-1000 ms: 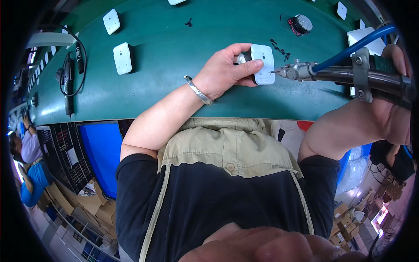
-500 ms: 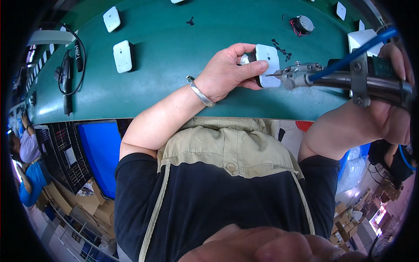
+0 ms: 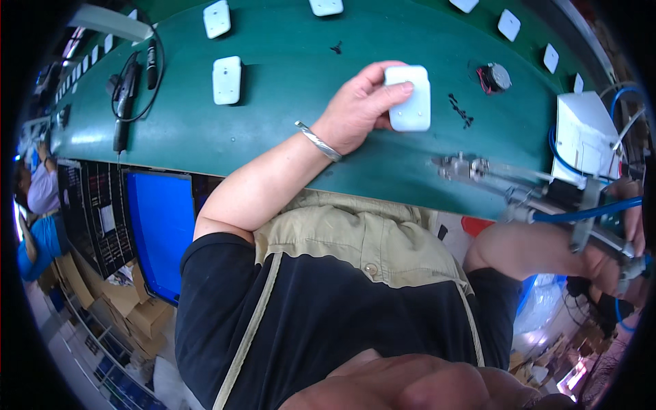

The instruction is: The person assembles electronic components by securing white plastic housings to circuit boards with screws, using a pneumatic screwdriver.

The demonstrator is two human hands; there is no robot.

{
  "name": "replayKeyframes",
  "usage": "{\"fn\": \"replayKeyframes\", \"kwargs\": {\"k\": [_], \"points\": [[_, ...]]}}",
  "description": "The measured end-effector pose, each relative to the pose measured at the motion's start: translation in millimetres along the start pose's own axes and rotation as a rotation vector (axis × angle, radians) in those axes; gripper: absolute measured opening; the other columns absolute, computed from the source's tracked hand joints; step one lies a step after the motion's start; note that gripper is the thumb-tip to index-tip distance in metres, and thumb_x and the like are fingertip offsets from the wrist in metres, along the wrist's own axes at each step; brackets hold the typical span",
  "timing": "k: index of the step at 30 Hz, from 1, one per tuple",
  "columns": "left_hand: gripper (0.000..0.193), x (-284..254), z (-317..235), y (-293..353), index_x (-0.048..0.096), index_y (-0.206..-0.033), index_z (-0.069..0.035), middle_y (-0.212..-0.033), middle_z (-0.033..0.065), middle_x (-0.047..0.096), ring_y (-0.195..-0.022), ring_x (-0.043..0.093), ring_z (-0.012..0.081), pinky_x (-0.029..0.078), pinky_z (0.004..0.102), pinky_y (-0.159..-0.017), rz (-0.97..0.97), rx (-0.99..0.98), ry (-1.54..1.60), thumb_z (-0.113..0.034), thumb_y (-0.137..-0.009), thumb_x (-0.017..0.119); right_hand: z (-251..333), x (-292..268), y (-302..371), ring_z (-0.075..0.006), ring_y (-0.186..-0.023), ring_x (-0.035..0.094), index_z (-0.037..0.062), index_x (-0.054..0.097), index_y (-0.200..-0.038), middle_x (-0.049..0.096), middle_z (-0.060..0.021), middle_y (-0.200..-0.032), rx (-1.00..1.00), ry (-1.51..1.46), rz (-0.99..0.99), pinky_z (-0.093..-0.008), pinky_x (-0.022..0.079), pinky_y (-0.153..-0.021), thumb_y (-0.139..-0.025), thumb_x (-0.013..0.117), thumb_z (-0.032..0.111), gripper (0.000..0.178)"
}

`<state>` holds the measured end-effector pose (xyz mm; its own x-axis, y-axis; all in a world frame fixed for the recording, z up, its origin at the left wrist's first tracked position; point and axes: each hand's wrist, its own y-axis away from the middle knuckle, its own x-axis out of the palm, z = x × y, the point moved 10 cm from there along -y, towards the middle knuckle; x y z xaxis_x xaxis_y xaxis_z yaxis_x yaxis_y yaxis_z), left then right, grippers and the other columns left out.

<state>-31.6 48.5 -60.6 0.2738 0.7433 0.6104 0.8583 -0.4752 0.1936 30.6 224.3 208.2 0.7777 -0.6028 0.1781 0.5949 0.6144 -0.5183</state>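
Note:
My left hand (image 3: 355, 102) is closed round a white rounded-rectangle housing (image 3: 414, 109) above the green table, its thumb lying across the front face. Small screw points show on the lower part of that face. At the right, my right hand (image 3: 605, 268) is wrapped round a metal screwdriving tool (image 3: 533, 195) with a blue hose. The tool's jawed head (image 3: 461, 167) points left, below and to the right of the housing and apart from it. Tool and frame edge partly cover the right hand's fingers.
Several black screws (image 3: 460, 111) and a small motor with red wires (image 3: 495, 78) lie on the green table (image 3: 294, 82). More white housings (image 3: 227, 80) stand at the left and far side. A corded screwdriver (image 3: 124, 102) lies far left; an open white box (image 3: 586, 133) stands right.
The tool's tip has come off the housing and dropped back down and to the right. My left hand has turned the housing a little and still holds it. The view has shifted.

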Motion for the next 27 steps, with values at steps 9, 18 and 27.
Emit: {"fn": "replayKeyframes", "kwargs": {"k": [9,18,27], "points": [[0.031,10,-41,12,0.051,-0.112,-0.006,-0.099,0.0028,0.059,-0.084,0.057,0.01,0.049,0.025,-0.072,0.053,0.074,-0.247,-0.013,-0.083,0.059,0,-36,46,-0.0104,-0.066,0.042,0.004,0.047,-0.096,0.045,-0.0017,-0.077,-0.292,0.075,-0.698,-0.0216,0.034,-0.062,-0.06,0.077,0.026,0.052],[0.035,-136,-226,-132,0.056,-0.106,-0.001,-0.093,0.0112,0.063,-0.086,0.06,0.0204,0.047,0.0299,-0.076,-0.373,0.498,-1.059,-0.021,-0.078,0.063,-6,-38,23,-0.012,-0.067,0.037,0.0027,0.038,-0.114,0.041,-0.0026,-0.077,-0.388,0.15,-0.642,-0.0243,0.032,-0.062,-0.069,0.071,0.022,0.058],[0.033,-154,-265,-207,0.057,-0.103,-0.002,-0.092,0.0107,0.064,-0.085,0.061,0.0195,0.048,0.03,-0.075,-0.356,0.548,-1.283,-0.02,-0.077,0.064,-5,-46,35,-0.0091,-0.063,0.041,0.0035,0.039,-0.112,0.043,-0.0027,-0.079,-0.389,0.381,-0.79,-0.0206,0.034,-0.056,-0.073,0.068,0.032,0.057]]}}
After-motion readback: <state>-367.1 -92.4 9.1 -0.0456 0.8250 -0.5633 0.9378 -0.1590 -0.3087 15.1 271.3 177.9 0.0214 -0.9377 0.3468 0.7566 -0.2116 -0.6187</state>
